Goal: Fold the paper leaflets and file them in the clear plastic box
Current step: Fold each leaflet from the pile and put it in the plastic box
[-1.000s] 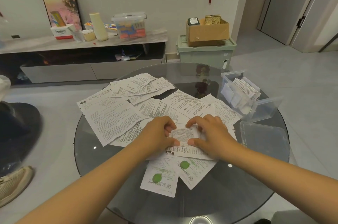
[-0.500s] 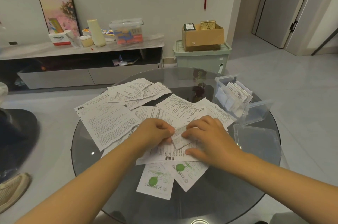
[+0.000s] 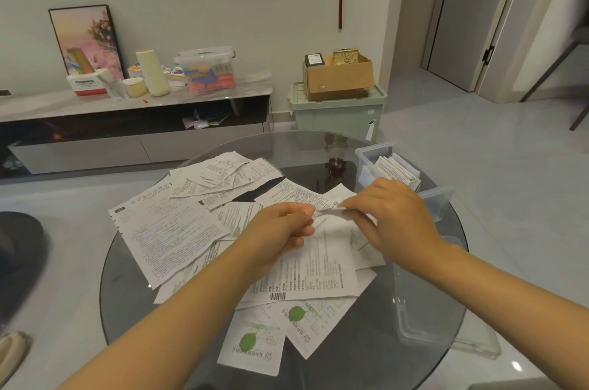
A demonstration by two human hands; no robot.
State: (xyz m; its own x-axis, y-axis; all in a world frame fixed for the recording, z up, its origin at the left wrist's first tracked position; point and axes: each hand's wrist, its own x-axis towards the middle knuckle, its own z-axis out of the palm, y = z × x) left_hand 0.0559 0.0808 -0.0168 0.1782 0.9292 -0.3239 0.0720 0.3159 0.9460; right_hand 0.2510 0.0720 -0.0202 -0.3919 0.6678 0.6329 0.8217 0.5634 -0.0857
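While both hands (image 3: pixel 334 224) pinch one folded leaflet (image 3: pixel 330 212), perhaps ten lie loose.

My left hand (image 3: pixel 280 227) and right hand (image 3: pixel 393 217) pinch a folded leaflet (image 3: pixel 331 212) edge-on above the loose leaflets (image 3: pixel 172 230) spread on the glass desk (image 3: pixel 366 367). The clear plastic box (image 3: pixel 438 201), holding filed leaflets, stands just beyond my right hand.

Two bare forearms, no sleeves, left hand (image 3: pixel 280 227) and right hand (image 3: pixel 393 214) without rings, watch or gloves
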